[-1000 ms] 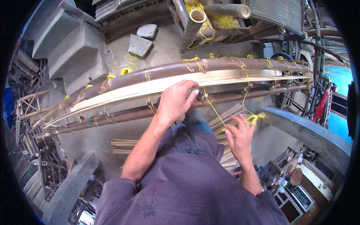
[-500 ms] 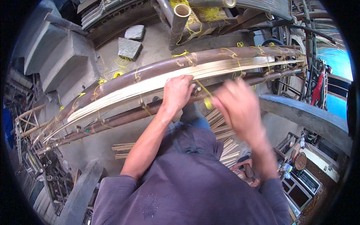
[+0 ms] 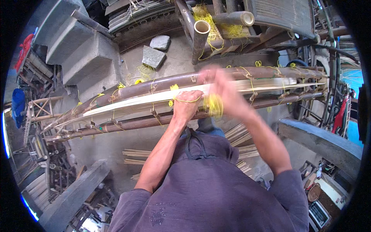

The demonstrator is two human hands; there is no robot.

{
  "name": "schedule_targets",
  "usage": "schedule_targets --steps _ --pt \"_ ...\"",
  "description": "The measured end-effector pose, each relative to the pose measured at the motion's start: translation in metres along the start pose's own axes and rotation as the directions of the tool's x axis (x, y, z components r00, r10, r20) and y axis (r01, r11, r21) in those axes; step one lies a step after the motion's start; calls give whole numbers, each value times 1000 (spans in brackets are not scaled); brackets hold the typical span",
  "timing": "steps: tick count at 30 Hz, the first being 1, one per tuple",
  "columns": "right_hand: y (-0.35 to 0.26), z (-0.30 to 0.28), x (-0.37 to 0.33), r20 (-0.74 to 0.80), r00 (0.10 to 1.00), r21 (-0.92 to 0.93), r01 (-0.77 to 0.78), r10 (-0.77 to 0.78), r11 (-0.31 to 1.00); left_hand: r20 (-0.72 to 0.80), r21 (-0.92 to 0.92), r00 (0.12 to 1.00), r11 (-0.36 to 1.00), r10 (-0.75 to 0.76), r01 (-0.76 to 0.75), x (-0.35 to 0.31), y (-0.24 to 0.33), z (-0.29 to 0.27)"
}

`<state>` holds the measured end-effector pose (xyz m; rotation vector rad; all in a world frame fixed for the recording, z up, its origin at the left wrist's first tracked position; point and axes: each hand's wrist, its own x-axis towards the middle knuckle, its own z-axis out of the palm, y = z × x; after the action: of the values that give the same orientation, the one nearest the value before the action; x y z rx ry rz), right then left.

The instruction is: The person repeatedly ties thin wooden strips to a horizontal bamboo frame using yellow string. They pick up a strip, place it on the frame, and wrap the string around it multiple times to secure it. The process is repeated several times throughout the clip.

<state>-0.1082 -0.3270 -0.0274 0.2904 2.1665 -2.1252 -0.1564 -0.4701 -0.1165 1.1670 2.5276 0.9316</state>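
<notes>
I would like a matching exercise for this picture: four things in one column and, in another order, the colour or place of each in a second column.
Things:
1. string
2. left hand
3. flat stones
4. cut slats

Descriptions:
A. grey, on the ground beyond the bamboo frame
B. yellow, bunched by the blurred right hand
C. pale, lying on the ground under the frame
D. pressed on the light split strip

Pairs: 1-B, 2-D, 3-A, 4-C

Grey concrete steps [image 3: 73, 50], seemingly concrete floor [image 3: 174, 54], daylight
</notes>
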Motion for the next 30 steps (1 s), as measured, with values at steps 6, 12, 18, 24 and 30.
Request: schedule_targets --steps 6,12,18,24,30 --pt "140 65 -61 338 941 -550 193 5 813 173 -374 965 893 -198 251 12 13 -14" --pt "146 55 -74 186 979 -607 180 -81 774 528 -437 782 685 -330 584 136 -21 5" --pt "145 70 -77 252 955 -767 294 -154 571 724 -149 602 775 -337 614 151 -76 -11" --pt "102 158 -84 68 998 -505 32 3 862 294 -83 953 992 -65 94 87 -145 -131" --pt "-1 194 -43 -92 995 -478 -82 43 874 156 -160 988 986 -10 35 -46 -124 -150"
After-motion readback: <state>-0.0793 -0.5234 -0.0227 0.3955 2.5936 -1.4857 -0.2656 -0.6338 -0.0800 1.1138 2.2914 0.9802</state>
